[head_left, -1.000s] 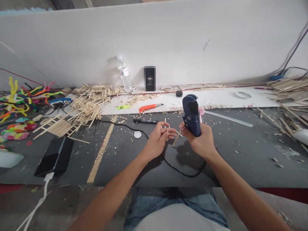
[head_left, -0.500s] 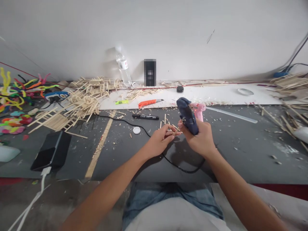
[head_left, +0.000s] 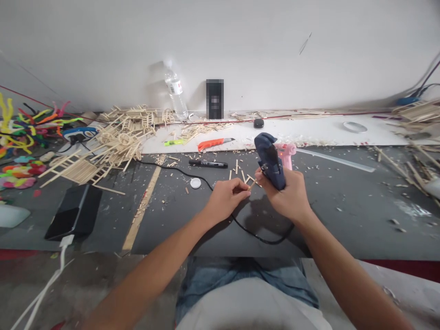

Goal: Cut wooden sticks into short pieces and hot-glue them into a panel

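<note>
My left hand (head_left: 227, 198) pinches a short wooden stick (head_left: 253, 184) between thumb and fingers, over the dark grey table. My right hand (head_left: 290, 195) is wrapped round a dark blue tool (head_left: 270, 160), held upright, with its fingertips close to the stick's upper end. Just beyond that hand is a pink glue gun (head_left: 286, 153) with a translucent glue stick (head_left: 335, 160) pointing right. Small cut wooden pieces (head_left: 243, 176) lie on the table past my fingertips. Whether my right fingertips touch the stick cannot be made out.
A black marker (head_left: 208, 164), white cap (head_left: 195, 183) and orange cutter (head_left: 211, 144) lie ahead. Wooden stick structures (head_left: 120, 142) pile up at the left, beyond a black device (head_left: 74, 213). A bottle (head_left: 176, 91) leans on the wall. A black cable (head_left: 254, 236) curves below my hands.
My left fingers have closed in from a looser spread to a tighter pinch on the stick. The blue tool is slightly more upright, and the camera view has shifted a little.
</note>
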Motion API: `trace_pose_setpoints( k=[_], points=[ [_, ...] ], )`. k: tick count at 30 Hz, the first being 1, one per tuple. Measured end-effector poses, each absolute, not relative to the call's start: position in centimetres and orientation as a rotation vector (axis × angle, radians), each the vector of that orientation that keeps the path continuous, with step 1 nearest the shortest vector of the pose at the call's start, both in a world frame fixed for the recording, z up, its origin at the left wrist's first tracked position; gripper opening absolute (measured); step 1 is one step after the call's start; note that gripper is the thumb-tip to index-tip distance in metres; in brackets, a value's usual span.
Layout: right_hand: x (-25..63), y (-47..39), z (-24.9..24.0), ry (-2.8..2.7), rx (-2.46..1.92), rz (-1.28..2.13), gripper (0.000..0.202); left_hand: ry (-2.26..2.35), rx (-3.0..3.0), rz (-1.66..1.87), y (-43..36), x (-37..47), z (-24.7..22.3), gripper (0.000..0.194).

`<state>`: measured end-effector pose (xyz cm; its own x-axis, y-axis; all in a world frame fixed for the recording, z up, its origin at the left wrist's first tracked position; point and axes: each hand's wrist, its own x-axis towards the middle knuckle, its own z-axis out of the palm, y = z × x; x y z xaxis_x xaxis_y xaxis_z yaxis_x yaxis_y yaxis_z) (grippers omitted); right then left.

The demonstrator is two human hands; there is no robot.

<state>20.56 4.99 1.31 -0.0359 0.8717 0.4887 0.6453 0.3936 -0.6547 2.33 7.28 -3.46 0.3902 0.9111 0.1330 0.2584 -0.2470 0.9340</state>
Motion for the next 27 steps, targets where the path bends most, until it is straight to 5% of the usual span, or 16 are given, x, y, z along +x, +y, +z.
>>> trace_pose_setpoints(
  k=[15,22,27],
  points=[
    [19.8,2.2,4.1,-1.612,-1.413,0.478,0.031,1.127,1.813,0.932,6.7,2.8,-3.3,0.007],
    [22.5,-3.1,2.7,-1.658,-2.053,0.445,0.054,1.154,1.750,0.972,6.8,3.2,-4.2,0.008],
    [21.8,-4.2,1.6,-1.795,-2.359,0.333,0.051,1.158,1.748,0.992,6.6,3.2,-3.7,0.010]
  ],
)
